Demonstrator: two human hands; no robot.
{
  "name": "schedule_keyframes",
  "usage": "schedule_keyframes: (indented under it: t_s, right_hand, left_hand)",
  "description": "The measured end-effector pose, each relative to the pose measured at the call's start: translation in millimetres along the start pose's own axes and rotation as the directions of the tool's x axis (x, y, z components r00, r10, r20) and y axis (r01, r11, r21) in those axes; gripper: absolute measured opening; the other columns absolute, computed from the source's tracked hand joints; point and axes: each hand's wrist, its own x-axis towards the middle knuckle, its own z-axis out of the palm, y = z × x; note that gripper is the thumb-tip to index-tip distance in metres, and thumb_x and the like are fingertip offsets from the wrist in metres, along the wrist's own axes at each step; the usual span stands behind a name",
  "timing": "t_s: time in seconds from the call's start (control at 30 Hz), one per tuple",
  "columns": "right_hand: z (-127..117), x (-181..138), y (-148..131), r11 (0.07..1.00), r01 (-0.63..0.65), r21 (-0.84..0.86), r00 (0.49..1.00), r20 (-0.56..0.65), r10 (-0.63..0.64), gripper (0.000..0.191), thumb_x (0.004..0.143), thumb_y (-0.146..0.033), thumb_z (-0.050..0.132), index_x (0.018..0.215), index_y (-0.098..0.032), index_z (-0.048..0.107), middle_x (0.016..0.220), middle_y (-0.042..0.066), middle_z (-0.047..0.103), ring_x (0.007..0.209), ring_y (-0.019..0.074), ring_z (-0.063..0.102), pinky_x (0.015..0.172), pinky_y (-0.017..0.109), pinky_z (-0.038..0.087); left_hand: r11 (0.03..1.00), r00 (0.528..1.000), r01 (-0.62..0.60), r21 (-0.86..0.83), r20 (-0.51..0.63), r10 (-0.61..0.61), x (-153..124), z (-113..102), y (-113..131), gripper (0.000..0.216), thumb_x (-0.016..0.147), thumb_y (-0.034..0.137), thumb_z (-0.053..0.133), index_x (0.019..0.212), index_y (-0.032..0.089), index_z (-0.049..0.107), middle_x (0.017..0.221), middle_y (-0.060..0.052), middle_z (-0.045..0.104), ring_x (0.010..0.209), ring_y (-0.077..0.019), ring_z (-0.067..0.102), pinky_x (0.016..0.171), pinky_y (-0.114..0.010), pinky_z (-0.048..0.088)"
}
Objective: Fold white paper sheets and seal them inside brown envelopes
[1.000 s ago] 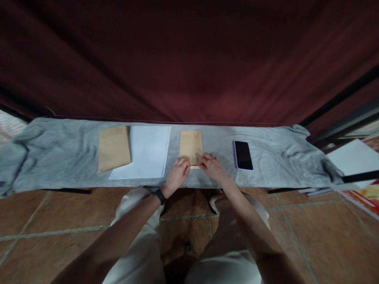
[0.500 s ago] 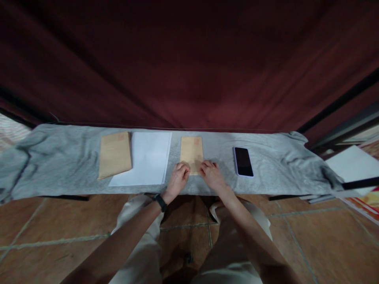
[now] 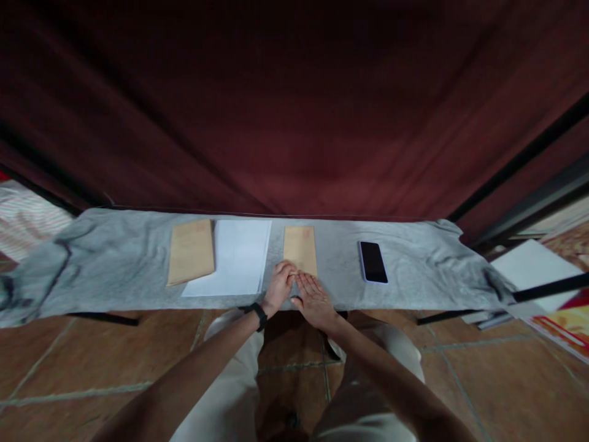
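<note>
Item, nearest: pale trousers, knees apart, on the near side of the brown envelope, above tiled floor.

Item: dark wristband, on the left wrist, near side of the envelope and to its left.

Item: right hand, at the envelope's near end, toward its right; fingers extended, close together and nearly flat, their tips over the paper, thumb out to the left. It appears to press rather than grip.

Item: left hand, at the envelope's near left corner; fingers bent, tips by the near edge. From where I stand I cannot tell whether thumb and finger pinch the paper.

Item, principal: brown envelope, flat, long axis running from the hands toward the curtain, faint reddish print near its far right corner. Most of it lies beyond both sets of fingertips. Both hands meet at its near end, the left reaching slightly farther along it.

Item: grey cloth, under the envelope.

Item: dark-screened phone, right of the envelope, well apart.

Item: white paper, just left of the envelope.

Item: brown packet, farther left, partly over the paper.

Item, farthest: dark red curtain, beyond the envelope.
</note>
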Motion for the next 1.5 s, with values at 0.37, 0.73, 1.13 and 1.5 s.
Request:
schedule_keyframes:
  t_s: [0.37, 0.73, 1.13, 1.5]
  right_hand:
    - [-10, -17, 12, 0.997, -0.052, -0.061, 0.997, -0.054, 0.049, 0.064, 0.104, -0.042, 0.047, 0.155, -0.004, 0.038, 0.160, 0.019, 0.038, 0.151, 0.0277, 0.035, 0.125, 0.047, 0.033]
    - [-26, 8, 49, 0.901, -0.163, 0.401, 0.978, -0.058, 0.203, 0.054, 0.108, -0.047, 0.027, 0.145, -0.021, 0.056, 0.147, 0.010, 0.058, 0.138, 0.0219, 0.054, 0.119, 0.045, 0.044]
    - [-11, 160, 139, 0.967, -0.085, 0.239, 0.996, -0.007, 0.090, 0.061, 0.107, -0.049, 0.022, 0.155, -0.018, 0.042, 0.162, 0.007, 0.040, 0.153, 0.0200, 0.031, 0.129, 0.045, 0.024]
    - [10, 195, 153, 0.995, 0.093, -0.018, 0.973, 0.214, -0.087, 0.063, 0.107, -0.051, 0.021, 0.162, -0.019, 0.026, 0.167, 0.005, 0.028, 0.156, 0.0220, 0.022, 0.130, 0.047, 0.014]
  left_hand:
    - [0.970, 0.971, 0.206, 0.129, -0.152, -0.186, -10, 1, 2, 0.035, 0.081, 0.006, 0.057, 0.114, 0.017, 0.061, 0.116, -0.011, 0.056, 0.115, -0.0272, 0.056, 0.106, -0.048, 0.047]
    - [0.957, 0.992, -0.124, 0.262, 0.054, 0.114, -3, -15, 24, 0.052, 0.087, 0.000, 0.043, 0.134, 0.017, 0.057, 0.144, -0.014, 0.053, 0.136, -0.0270, 0.049, 0.114, -0.048, 0.043]
    - [0.792, 0.823, -0.526, 0.311, 0.423, 0.380, -8, 15, 37, 0.053, 0.105, 0.043, 0.041, 0.151, 0.016, 0.044, 0.163, -0.008, 0.039, 0.153, -0.0227, 0.031, 0.127, -0.042, 0.024]
    - [0.910, 0.855, -0.371, 0.185, 0.451, 0.256, -25, 10, 34, 0.081, 0.095, 0.062, 0.053, 0.160, 0.019, 0.030, 0.166, -0.010, 0.033, 0.154, -0.0275, 0.028, 0.127, -0.048, 0.018]
